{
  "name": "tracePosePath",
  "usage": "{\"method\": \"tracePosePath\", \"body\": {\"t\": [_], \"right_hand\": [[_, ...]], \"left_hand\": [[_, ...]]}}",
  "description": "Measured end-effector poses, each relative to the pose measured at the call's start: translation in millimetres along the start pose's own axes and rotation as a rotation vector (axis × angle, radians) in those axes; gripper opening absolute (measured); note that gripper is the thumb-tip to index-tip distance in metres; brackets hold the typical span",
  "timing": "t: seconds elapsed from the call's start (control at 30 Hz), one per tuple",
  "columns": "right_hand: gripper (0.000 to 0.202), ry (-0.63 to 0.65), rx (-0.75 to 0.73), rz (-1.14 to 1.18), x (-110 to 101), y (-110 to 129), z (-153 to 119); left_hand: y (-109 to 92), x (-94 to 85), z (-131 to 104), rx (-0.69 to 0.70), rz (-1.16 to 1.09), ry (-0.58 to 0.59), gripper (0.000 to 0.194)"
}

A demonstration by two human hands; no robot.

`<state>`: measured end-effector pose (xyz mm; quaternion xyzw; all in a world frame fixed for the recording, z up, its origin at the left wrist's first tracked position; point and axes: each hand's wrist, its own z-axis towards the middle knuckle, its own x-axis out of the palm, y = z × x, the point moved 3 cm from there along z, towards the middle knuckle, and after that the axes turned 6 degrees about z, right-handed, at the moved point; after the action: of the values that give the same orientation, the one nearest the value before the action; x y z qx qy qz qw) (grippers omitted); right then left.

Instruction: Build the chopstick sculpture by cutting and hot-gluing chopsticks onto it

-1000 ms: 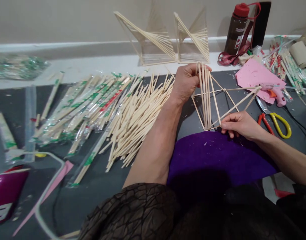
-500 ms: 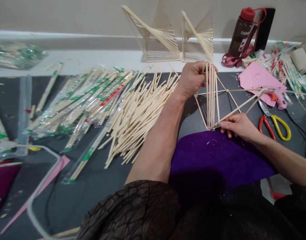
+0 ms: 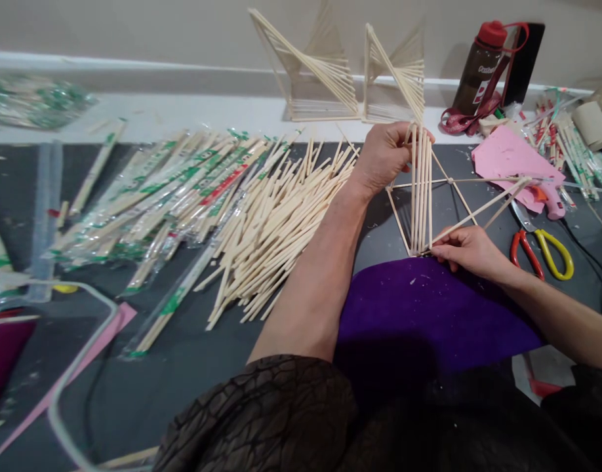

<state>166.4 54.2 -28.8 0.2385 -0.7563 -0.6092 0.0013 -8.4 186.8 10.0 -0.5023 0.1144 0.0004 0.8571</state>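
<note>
A wooden stick frame (image 3: 421,190) stands on the dark table, with several upright sticks side by side at its left part and long sticks reaching right. My left hand (image 3: 392,154) is closed on the top ends of the upright sticks. Low at the frame's front edge, my right hand (image 3: 461,249) pinches the bottom end of a stick, its fingertips close together. A purple cloth (image 3: 429,301) lies just in front of the frame. Left of my left forearm is a pile of loose sticks (image 3: 281,242).
Wrapped chopsticks (image 3: 183,177) lie left of the pile. Two finished-looking stick structures (image 3: 321,69) stand on the white ledge, beside a bottle (image 3: 478,72). Scissors (image 3: 530,242), pink paper (image 3: 507,157) and a pink glue gun (image 3: 554,200) are at the right. A white cable (image 3: 58,400) curves at the left.
The view has shifted slightly. Both hands keep their places on the stick frame, with the right fingertips a little closer to the bottom ends of the upright sticks.
</note>
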Motion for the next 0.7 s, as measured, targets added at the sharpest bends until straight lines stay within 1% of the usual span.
{"method": "tracePosePath", "body": {"t": [0.1, 0.23, 0.33, 0.5, 0.63, 0.7], "right_hand": [[0.023, 0.012, -0.005, -0.036, 2, -2, 1], [0.02, 0.025, 0.014, -0.063, 3, -1, 2], [0.021, 0.038, 0.022, -0.059, 4, 1, 2], [0.02, 0.035, 0.036, -0.014, 5, 2, 2], [0.02, 0.048, 0.005, 0.004, 5, 2, 2], [0.021, 0.051, -0.01, -0.003, 5, 1, 2]], "left_hand": [[6, 0.9, 2, 0.011, 0.006, -0.013, 0.017], [14, 1.7, 4, -0.029, -0.048, -0.086, 0.018], [15, 1.4, 4, -0.041, -0.02, -0.122, 0.016], [10, 0.0, 3, -0.037, 0.037, -0.109, 0.013], [5, 0.2, 2, -0.003, 0.064, -0.047, 0.012], [4, 0.2, 1, -0.001, 0.041, -0.032, 0.012]]}}
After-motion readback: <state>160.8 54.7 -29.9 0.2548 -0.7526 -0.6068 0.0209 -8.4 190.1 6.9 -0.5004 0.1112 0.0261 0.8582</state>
